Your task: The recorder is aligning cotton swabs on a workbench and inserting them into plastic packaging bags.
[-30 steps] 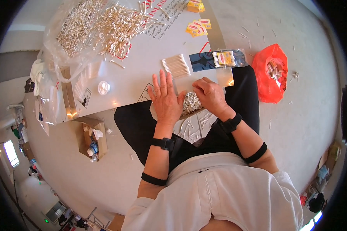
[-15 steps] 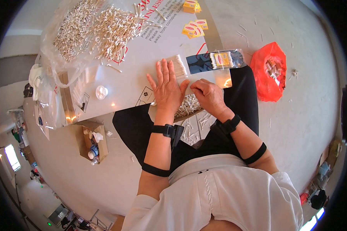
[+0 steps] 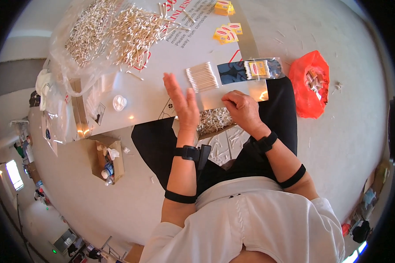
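Note:
A flat row of cotton swabs (image 3: 202, 77) lies side by side on the table (image 3: 171, 65). Just left of the row, my left hand (image 3: 183, 103) is turned on its edge with its fingers stretched out, holding nothing. My right hand (image 3: 243, 109) is closed, fingers curled in, at the table's front edge, below and right of the row; whatever it may hold is hidden. To the right of the row, a dark strip (image 3: 232, 74) carries a bundle of swabs with a yellow label (image 3: 257, 69). A box of loose swabs (image 3: 215, 120) sits on my lap beneath both hands.
A clear plastic bag (image 3: 66, 57) spills a large heap of swabs (image 3: 136, 30) at the far left. Yellow labels (image 3: 227, 33) lie at the back. A small round tub (image 3: 119, 103) stands left. A red bag (image 3: 300, 87) is right, a cardboard box (image 3: 92, 158) on the floor.
My left hand has lifted off the swab row and moved left, turning onto its edge, so the row now shows whole. My right hand stays closed in nearly the same place.

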{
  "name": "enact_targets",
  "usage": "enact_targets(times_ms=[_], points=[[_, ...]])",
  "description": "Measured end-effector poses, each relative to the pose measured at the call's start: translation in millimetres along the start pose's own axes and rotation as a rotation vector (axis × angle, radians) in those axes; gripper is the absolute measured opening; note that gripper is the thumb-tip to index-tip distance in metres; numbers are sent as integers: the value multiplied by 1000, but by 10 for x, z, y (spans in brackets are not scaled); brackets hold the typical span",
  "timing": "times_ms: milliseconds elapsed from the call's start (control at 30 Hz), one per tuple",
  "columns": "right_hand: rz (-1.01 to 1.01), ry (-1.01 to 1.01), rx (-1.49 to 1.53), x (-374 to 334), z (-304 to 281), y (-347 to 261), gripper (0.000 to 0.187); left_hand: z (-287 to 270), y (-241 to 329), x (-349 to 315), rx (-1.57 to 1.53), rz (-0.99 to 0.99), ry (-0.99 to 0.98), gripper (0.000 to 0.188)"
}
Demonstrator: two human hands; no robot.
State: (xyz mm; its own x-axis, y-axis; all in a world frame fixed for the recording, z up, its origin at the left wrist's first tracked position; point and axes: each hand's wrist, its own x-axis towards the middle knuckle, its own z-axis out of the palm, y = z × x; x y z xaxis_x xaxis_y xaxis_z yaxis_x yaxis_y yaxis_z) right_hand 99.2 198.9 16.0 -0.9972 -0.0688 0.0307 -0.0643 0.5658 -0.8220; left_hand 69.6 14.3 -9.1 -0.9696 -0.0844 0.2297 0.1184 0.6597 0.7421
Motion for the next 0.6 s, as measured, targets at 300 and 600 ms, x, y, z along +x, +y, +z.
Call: enact_targets(times_ms=[300, 600], points=[[6, -10, -15, 3, 17, 9, 5, 102, -140, 311, -919, -113, 135, 75], [-6, -18, -20, 9, 4, 21, 6, 255, -86, 497, -1128, -150, 83, 73]])
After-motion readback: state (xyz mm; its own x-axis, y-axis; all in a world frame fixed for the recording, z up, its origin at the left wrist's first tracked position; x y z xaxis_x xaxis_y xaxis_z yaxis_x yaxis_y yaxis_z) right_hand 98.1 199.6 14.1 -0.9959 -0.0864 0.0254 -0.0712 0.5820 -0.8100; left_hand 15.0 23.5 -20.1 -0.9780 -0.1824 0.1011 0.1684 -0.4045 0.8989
